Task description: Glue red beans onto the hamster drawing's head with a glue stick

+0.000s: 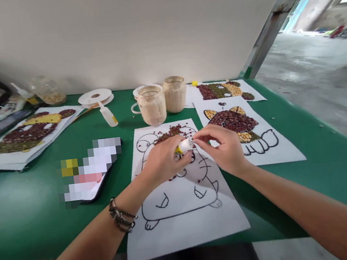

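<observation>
My left hand (164,159) is closed around a small white glue bottle (185,146) with a yellow label, tilted over the drawing. The fingertips of my right hand (224,147) are pinched together at the bottle's tip; what they hold, if anything, is too small to name. Beneath both hands lies a sheet with an outlined animal drawing (178,204), its upper middle partly hidden by my left hand. Loose red and green beans (173,132) cover the top of the animal's head, and a few red ones are scattered lower down.
Two jars (152,107) stand behind the sheet. A bean-covered fox picture (232,121) lies to the right, and another bean picture (29,131) to the left. A phone (99,171), a second glue bottle (108,114) and a white spool (95,97) sit on the green table (30,221).
</observation>
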The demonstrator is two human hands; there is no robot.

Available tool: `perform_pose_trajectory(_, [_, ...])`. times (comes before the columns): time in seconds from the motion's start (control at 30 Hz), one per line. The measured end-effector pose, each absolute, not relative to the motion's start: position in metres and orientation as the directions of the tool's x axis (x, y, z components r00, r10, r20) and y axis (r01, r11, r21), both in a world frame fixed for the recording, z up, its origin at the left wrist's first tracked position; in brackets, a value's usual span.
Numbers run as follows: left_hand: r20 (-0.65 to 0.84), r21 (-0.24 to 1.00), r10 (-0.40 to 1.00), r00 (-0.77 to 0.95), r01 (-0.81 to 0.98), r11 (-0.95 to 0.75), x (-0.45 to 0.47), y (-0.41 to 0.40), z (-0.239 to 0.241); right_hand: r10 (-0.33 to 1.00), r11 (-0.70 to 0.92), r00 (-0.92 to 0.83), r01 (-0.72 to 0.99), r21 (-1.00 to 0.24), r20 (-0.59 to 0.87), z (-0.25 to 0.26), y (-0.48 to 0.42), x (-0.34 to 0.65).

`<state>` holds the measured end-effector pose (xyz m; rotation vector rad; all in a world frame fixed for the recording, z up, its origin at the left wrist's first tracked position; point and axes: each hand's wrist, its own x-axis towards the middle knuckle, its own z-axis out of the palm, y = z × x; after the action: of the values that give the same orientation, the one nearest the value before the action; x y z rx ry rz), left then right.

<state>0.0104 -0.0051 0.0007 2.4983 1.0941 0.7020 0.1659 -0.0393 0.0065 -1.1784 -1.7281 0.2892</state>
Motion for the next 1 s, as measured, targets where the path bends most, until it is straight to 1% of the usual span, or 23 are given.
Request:
perform_pose_trajectory(0.1, [0.302, 0.435, 0.739, 0.602, 0.603, -0.668, 0.0107, -0.0049, 0.0001, 0.791, 0.52, -0.077, 0.607, -0.601, 0.607, 0.0062, -0.042, 0.1653])
perform_pose_trajectory(0.2, [0.331, 0.411, 0.711, 0.62, 0.584, -0.7, 0.0103, -0.0037, -0.0011, 0.799, 0.504, -0.071, 0.622, -0.6, 0.598, 0.006, -0.0425, 0.1648])
perform_pose_trajectory(0.37, [0.398, 0.356, 0.646, 0.652, 0.54, -0.763, 0.0095, -0.0022, -0.0033, 0.805, 0.495, -0.022, 0.575, -0.652, 0.592, 0.0091, -0.0422, 0.1644])
perform_pose_trajectory(0.53, [0.407, 0.354, 0.66, 0.631, 0.557, -0.751, 0.0091, -0.0023, -0.0018, 0.816, 0.493, 0.021, 0.495, -0.716, 0.577, 0.0124, -0.0428, 0.1657])
perform_pose_trajectory(0.73, [0.405, 0.311, 0.64, 0.653, 0.56, -0.768, 0.0086, -0.0014, -0.0016, 0.821, 0.508, -0.049, 0.519, -0.688, 0.569, 0.0125, -0.0433, 0.1652])
perform_pose_trajectory(0.9, [0.381, 0.331, 0.664, 0.643, 0.576, -0.748, 0.009, -0.0021, -0.003, 0.823, 0.529, -0.108, 0.503, -0.684, 0.558, 0.0118, -0.0426, 0.166])
perform_pose_trajectory(1.0, [0.357, 0.334, 0.685, 0.635, 0.598, -0.729, 0.0096, -0.0024, -0.003, 0.811, 0.547, -0.144, 0.528, -0.65, 0.566, 0.0121, -0.0425, 0.1674])
